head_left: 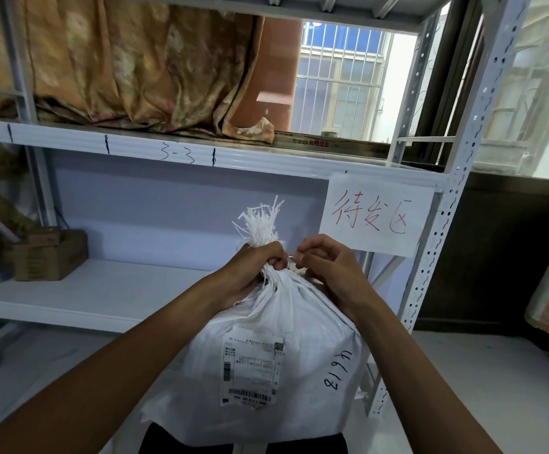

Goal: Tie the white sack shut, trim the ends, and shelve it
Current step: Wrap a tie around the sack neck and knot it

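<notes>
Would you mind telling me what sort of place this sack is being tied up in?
Probably a parcel storeroom or dispatch area: white slotted-steel shelving with hand-marked bay numbers, a handwritten paper sign taped to it, and a shipping label on the white sack.

Hidden and unreadable parts around the sack's neck

The left hand (260, 262) is covering the gathered neck of the white sack (266, 371), so any tie there is staying out of sight; the right hand (327, 262) is pinching something too thin to identify (perhaps a strand), the shipping label (252, 371) is printing too small to read, and the sack's bottom is running off the lower edge.
</notes>
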